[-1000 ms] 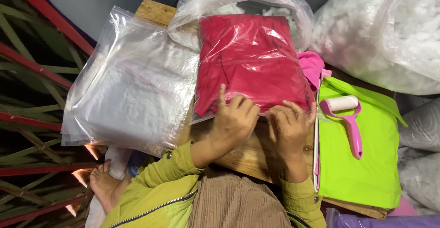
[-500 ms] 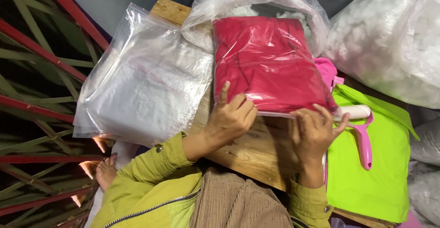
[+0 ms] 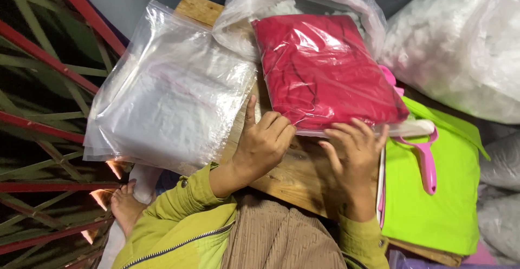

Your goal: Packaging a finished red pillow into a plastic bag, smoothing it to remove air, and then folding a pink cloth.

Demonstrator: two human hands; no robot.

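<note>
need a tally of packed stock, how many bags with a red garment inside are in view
1: the clear bag with the red garment lies on the wooden board, both hands, left and right, at its near edge. Others may be hidden.

Looks like a small home packing workshop: stack of clear zip bags [image 3: 168,106], bagged red garment [image 3: 325,74] on a rough wooden worktop [image 3: 287,166], big stuffed plastic sacks [image 3: 460,47] around.

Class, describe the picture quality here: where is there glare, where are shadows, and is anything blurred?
Head view: bright glare streaks on the clear bag over the red garment; the empty clear bags look washed out; the left edge lies in deep shadow; both hands, left and right, look sharp.
</note>
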